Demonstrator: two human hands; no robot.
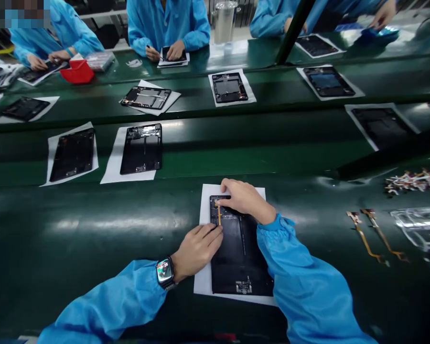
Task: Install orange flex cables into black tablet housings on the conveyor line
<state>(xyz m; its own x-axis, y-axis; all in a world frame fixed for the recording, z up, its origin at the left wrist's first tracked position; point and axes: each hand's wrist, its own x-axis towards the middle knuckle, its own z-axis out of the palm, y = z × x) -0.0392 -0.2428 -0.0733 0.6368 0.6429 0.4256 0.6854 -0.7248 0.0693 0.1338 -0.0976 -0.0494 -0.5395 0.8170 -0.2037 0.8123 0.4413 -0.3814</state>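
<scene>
A black tablet chassis [236, 253] lies on a white sheet [202, 282] on the green belt in front of me. A thin orange flex cable [219, 215] runs down its upper left part. My right hand [243, 198] lies over the chassis top, fingertips pressing the cable's upper end. My left hand [198, 248] rests on the left edge, fingers together and touching the cable's lower end. Both arms wear blue sleeves; a smartwatch [165, 272] sits on my left wrist.
Two spare orange flex cables [374, 236] lie at the right, beside clear film [421, 229] and a pile of small strips [412, 181]. More chassis on white sheets [141, 149] sit on the belts beyond. Other people in blue coats [168, 24] work across the line near a red tray [78, 72].
</scene>
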